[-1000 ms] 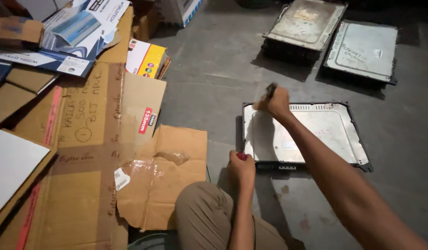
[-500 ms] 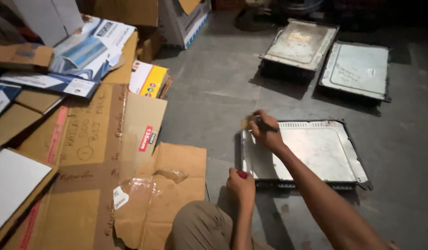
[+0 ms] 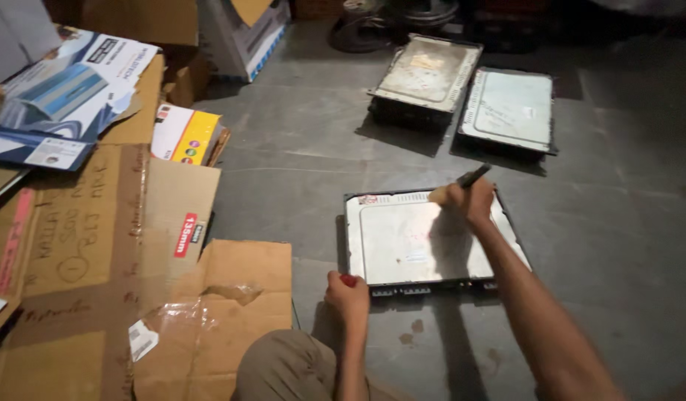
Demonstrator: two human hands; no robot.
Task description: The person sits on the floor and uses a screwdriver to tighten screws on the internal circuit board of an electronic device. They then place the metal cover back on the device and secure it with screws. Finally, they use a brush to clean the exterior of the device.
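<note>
The flat metal unit (image 3: pixel 425 241) lay on the grey floor (image 3: pixel 283 186) just ahead of the seated person, its pale lid up and in place. Over its corner at about one o'clock, the right hand (image 3: pixel 473 199) held a dark brush (image 3: pixel 468 178) in a closed grip, bristles on the lid; how much of the lid was done I could not tell. That arm reached out nearly straight. At seven o'clock off the unit, the left hand (image 3: pixel 348 295) was closed around a small red thing (image 3: pixel 347 280), beside the knee (image 3: pixel 283 364). Two similar units (image 3: pixel 462 93) sat untouched at twelve o'clock; flattened cardboard (image 3: pixel 135 252) spread off at nine.
</note>
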